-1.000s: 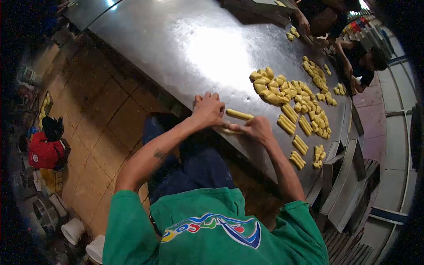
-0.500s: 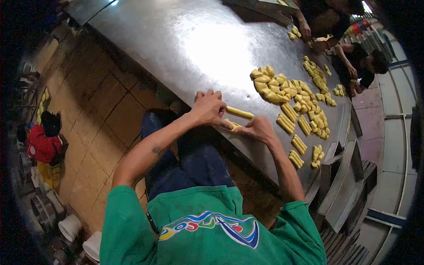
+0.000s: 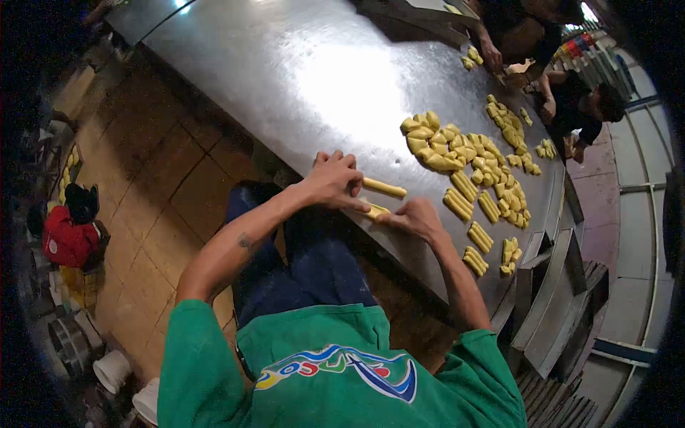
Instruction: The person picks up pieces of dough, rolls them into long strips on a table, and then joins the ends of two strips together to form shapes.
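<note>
A small flattened piece of yellow dough [image 3: 374,210] lies at the near edge of the steel table. My left hand [image 3: 334,180] presses on its left end with the thumb, the other fingers curled. From the other side my right hand [image 3: 419,218] grips its right end, thumb pointing inward; its remaining fingers are partly hidden. Just beyond, a rolled stick of dough [image 3: 384,187] rests beside my left fingers. To the right are rolled dough sticks [image 3: 458,205] in groups and a large heap of cut dough pieces [image 3: 435,146].
The steel table [image 3: 271,107] reaches far to the upper left. Metal trough-like pans [image 3: 549,299] stand by its right end. Two other people work at the far right, one person's hand [image 3: 491,53] near more dough. A red bundle [image 3: 70,235] sits at far left.
Both hands stay on the dough piece, with slight finger movement; it looks flatter and more exposed between them. The whole view has shifted slightly.
</note>
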`<state>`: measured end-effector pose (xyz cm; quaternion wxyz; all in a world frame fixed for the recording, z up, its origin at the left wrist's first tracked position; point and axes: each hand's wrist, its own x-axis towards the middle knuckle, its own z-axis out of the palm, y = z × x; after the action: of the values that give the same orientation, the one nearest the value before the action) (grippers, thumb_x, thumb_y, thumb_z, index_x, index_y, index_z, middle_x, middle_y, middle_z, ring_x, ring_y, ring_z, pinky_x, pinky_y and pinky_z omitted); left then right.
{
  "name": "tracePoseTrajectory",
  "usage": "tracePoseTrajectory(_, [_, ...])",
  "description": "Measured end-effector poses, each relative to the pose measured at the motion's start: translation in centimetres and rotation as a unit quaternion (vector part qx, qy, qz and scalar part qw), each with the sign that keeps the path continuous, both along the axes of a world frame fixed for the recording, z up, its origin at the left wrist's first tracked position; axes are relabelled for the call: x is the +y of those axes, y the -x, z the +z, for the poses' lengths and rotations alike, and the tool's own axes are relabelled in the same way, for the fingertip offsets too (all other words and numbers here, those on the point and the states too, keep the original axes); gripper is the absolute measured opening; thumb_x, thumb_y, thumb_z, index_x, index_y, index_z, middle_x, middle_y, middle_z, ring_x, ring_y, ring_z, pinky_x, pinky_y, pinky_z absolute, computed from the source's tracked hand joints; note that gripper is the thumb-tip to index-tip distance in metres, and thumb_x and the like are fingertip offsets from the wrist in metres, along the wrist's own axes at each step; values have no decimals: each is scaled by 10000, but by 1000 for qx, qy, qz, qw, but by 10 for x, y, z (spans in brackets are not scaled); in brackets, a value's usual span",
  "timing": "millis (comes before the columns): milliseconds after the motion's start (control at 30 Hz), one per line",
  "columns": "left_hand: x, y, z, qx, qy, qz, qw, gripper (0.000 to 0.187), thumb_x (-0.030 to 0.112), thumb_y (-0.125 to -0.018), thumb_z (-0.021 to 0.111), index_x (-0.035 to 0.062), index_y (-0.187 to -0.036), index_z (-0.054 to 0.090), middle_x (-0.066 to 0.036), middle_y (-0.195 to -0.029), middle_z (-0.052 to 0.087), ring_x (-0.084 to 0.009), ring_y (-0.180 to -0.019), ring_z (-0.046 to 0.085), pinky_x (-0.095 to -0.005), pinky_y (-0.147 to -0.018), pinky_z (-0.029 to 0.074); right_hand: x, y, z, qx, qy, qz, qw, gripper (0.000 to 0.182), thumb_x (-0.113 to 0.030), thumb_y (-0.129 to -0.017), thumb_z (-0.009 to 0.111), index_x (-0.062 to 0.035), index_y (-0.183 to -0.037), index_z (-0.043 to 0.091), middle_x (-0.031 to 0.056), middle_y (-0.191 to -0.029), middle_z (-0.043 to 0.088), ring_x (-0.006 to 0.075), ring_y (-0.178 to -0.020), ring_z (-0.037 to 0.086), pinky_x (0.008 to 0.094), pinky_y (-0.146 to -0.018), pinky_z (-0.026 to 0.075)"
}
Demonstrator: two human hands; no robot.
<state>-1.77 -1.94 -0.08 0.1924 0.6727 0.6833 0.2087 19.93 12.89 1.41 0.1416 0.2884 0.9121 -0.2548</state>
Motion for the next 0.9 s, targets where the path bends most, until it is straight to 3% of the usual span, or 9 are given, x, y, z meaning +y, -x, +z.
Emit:
tracePoseTrajectory(33, [4, -1, -1, 3, 3, 17, 1000, 549, 700, -667, 719, 164, -712, 606, -57, -941, 495, -256, -1017, 437, -437, -853, 272, -2, 7, 7, 8, -9, -14, 1000, 812, -782, -604, 703, 28, -576, 661, 100, -469, 549, 247, -455, 578, 382, -502, 466])
tracePoseTrajectory(133, [17, -7, 2, 40, 38, 55, 997, 558, 686, -655, 731, 144, -697, 605, -61, -959, 501, -265, -1023, 439, -448, -851, 284, 2, 21, 0, 13, -64, -26, 998, 771, -725, -610, 748, 44, -633, 694, 124, -480, 569, 224, -459, 587, 368, -487, 452])
tracePoseTrajectory(267, [21, -25, -13, 152, 14, 108, 982, 545, 655, -685, 718, 126, -750, 606, -72, -962, 485, -278, -1012, 440, -469, -839, 308, -9, 29, 17, -58, -19, -92, 994, 768, -744, -579, 754, 21, -624, 707, 123, -509, 597, 231, -488, 621, 378, -510, 478])
tracePoseTrajectory(333, [8, -26, -5, 106, 18, 112, 988, 484, 599, -684, 740, 139, -785, 629, -77, -993, 508, -284, -1034, 460, -482, -855, 320, -15, 17, 9, -65, -42, -82, 994, 731, -728, -620, 739, 2, -627, 715, 118, -516, 604, 237, -485, 618, 374, -503, 473])
tracePoseTrajectory(400, [-4, -20, 0, 68, 13, 118, 991, 428, 543, -684, 763, 152, -819, 651, -82, -1023, 530, -290, -1057, 480, -495, -870, 333, -10, 1, -1, -74, -8, -125, 989, 834, -798, -635, 661, 35, -653, 694, 137, -540, 612, 274, -528, 639, 408, -542, 482])
tracePoseTrajectory(600, [-1, 1, 10, 37, 34, 27, 998, 496, 640, -689, 717, 159, -752, 618, -70, -978, 533, -263, -1060, 467, -453, -867, 309, 0, -6, 1, -25, -18, -32, 999, 778, -748, -693, 664, 23, -590, 684, 146, -487, 568, 255, -502, 628, 401, -508, 468])
tracePoseTrajectory(733, [8, 7, -1, 26, 15, 36, 999, 514, 656, -672, 720, 153, -700, 621, -62, -956, 541, -257, -1048, 473, -463, -862, 312, 6, 10, -2, -6, -69, -39, 997, 807, -756, -666, 685, 43, -561, 657, 121, -437, 520, 227, -428, 566, 371, -459, 452])
tracePoseTrajectory(867, [9, 9, -6, 12, -6, 49, 999, 571, 721, -666, 686, 153, -658, 618, -49, -918, 548, -257, -998, 491, -456, -856, 314, 8, 13, -5, 11, -45, -66, 997, 871, -815, -630, 653, 53, -556, 639, 147, -459, 538, 259, -452, 582, 392, -481, 468])
tracePoseTrajectory(900, [7, 8, -3, 18, -2, 49, 999, 584, 736, -666, 673, 154, -659, 623, -50, -911, 548, -260, -985, 496, -454, -858, 316, 4, 16, 0, 7, -64, -51, 997, 880, -783, -663, 657, 91, -566, 616, 142, -444, 499, 238, -434, 550, 388, -456, 433])
